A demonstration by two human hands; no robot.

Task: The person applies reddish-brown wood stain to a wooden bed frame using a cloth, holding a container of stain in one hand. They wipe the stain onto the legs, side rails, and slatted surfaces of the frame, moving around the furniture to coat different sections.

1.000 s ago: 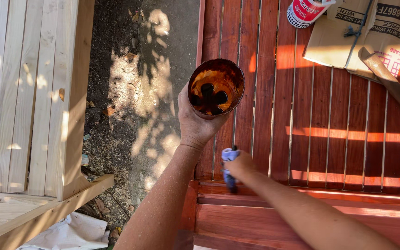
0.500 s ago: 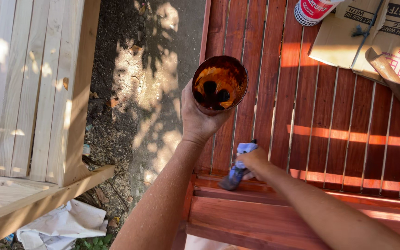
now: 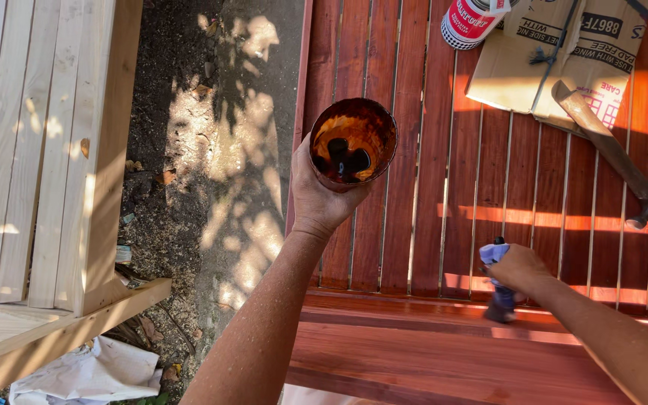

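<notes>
We see our left hand (image 3: 322, 199) wrapped around a round, stain-smeared can (image 3: 352, 144), holding it up over the left edge of the red-stained slatted bench (image 3: 414, 225); the fingers close about its side and underside, and its open mouth faces us, showing dark liquid pooled inside against an orange-brown coating. Our right hand (image 3: 517, 268) is closed around the blue handle of a brush (image 3: 498, 283), lower and to the right of the can, and the brush's dark end meets the stained wood where the slats join the front board of the bench. Whether the bristles are pressed flat or just touching, we cannot tell. Both forearms reach in from the bottom edge of the view. At the far right of the bench, well apart from the can, a flattened cardboard piece (image 3: 519, 67) lies on the slats, with a red and white spray can (image 3: 470, 21) on its side at the cardboard's left edge. A hammer (image 3: 613, 154) with a wooden handle lies slanted across the slats to the right of the can, its dark head towards the right border. To the left of the bench runs a strip of dirt ground (image 3: 211, 172) dappled with sunlight, and beyond it stands a pale unstained wooden frame (image 3: 46, 165). A crumpled white cloth (image 3: 88, 375) lies on the ground beneath that frame.
</notes>
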